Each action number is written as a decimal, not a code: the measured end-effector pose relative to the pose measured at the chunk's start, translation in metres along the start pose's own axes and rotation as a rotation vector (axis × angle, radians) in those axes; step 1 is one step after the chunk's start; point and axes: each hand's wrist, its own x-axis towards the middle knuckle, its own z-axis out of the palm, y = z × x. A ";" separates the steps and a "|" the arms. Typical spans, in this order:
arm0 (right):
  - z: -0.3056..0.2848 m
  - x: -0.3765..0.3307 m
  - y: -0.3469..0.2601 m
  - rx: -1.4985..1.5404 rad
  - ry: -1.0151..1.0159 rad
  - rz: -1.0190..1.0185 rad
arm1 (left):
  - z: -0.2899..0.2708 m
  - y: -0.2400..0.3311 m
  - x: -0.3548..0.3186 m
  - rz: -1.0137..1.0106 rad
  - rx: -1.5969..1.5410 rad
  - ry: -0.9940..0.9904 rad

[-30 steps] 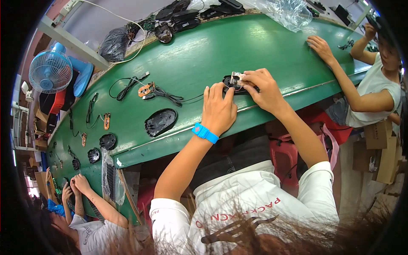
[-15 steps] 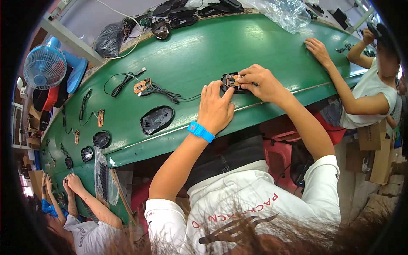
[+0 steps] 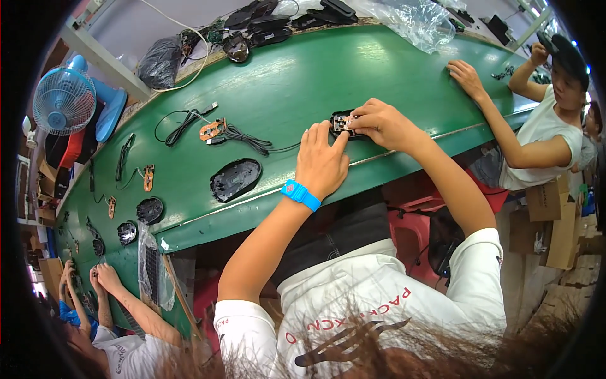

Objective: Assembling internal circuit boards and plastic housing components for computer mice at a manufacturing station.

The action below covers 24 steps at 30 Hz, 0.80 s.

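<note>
Just above and right of the frame's centre, we have an orange board [image 3: 344, 122] lying in a black shell [image 3: 334, 116] on the green table [image 3: 303, 69]. Our right hand [image 3: 380, 124] is pinched nearly closed, thumb and fingers meeting on the board's right end. Our left hand [image 3: 322, 160] lies flat with its fingers extended, tips and thumb at the shell's left side; we cannot tell how firmly it holds.

The main risk, we judge, is a tilted board: pressure at the right end alone could lift the left. The shell could also skid if our left hand only rests against it. A cable [image 3: 287, 148] runs toward our left hand from the coil [image 3: 249, 140] left of centre; it seems to pass behind our fingers, though they hide its end. Slack there could get trapped under the board, and a snag at the coil, close to a second board [image 3: 213, 129], could tug the wire's joint.
</note>
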 end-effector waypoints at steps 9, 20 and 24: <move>-0.018 0.004 -0.007 -0.236 -0.263 -0.023 | -0.001 -0.013 -0.006 0.047 -0.125 0.046; -0.016 -0.009 -0.023 -0.227 -0.291 0.078 | -0.005 -0.002 -0.003 -0.037 -0.173 0.095; -0.013 -0.019 -0.022 -0.184 -0.231 0.086 | -0.015 -0.006 0.012 0.025 -0.111 0.129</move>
